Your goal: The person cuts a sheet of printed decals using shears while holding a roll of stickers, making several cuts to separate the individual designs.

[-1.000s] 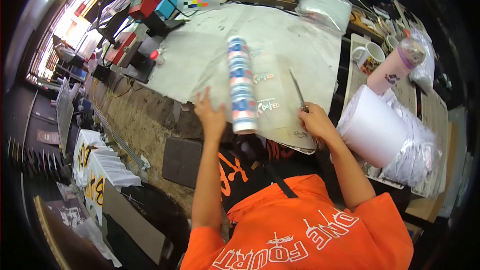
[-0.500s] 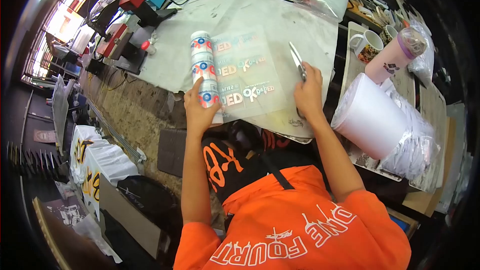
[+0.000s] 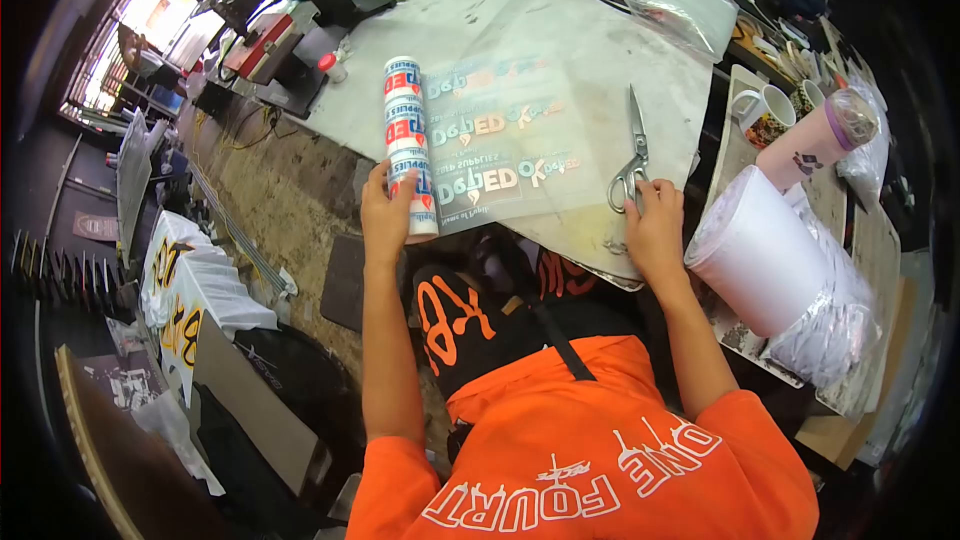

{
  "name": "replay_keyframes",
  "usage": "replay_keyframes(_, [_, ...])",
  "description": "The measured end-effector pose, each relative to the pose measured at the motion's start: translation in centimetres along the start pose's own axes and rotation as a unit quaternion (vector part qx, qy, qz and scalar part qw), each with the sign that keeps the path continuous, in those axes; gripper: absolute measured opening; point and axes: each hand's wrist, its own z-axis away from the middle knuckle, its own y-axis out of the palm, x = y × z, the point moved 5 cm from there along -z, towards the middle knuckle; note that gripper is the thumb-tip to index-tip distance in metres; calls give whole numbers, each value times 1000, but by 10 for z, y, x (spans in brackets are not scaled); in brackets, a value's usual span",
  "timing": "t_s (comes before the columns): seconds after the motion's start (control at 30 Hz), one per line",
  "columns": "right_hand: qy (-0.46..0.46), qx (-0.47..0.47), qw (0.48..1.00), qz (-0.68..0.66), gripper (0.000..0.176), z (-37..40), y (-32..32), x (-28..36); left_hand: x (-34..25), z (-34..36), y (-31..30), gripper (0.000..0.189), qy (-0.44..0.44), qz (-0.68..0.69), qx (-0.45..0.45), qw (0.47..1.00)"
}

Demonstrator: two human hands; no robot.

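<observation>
- Left hand [image 3: 385, 218]: fingers wrapped around the near end of the printed film roll [image 3: 405, 135], which lies on the left part of the table [image 3: 560, 30].
- Film sheet [image 3: 510, 150]: unrolled flat to the right of the roll, logos visible.
- Right hand [image 3: 655, 225]: fingertips on the handles of the scissors [image 3: 630, 155], which lie flat at the sheet's right edge; cannot tell if gripped.
- Large white roll [image 3: 755, 260] just right of that hand; mug [image 3: 765, 115] farther back.
</observation>
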Motion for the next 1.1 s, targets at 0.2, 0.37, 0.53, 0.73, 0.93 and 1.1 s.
replay_keyframes(0.2, [-33,-2,996,-86,40,-18,-2,20,-26,-24,28,96,-6,-205,77,976])
replay_keyframes(0.37, [27,72,997,-16,35,-19,-3,18,-35,-36,52,89,-1,-309,43,950])
replay_keyframes(0.53, [36,109,993,-4,34,14,-14,11,-37,-42,80,80,-51,-144,139,978])
replay_keyframes(0.73, [47,159,986,-24,38,61,-34,10,-48,-27,102,94,-53,-20,152,987])
replay_keyframes(0.93, [59,163,983,-57,41,79,-39,-3,-42,-21,79,114,15,-177,71,982])
replay_keyframes(1.1, [54,142,983,-107,49,80,-48,1,-33,-38,51,77,137,-104,72,983])
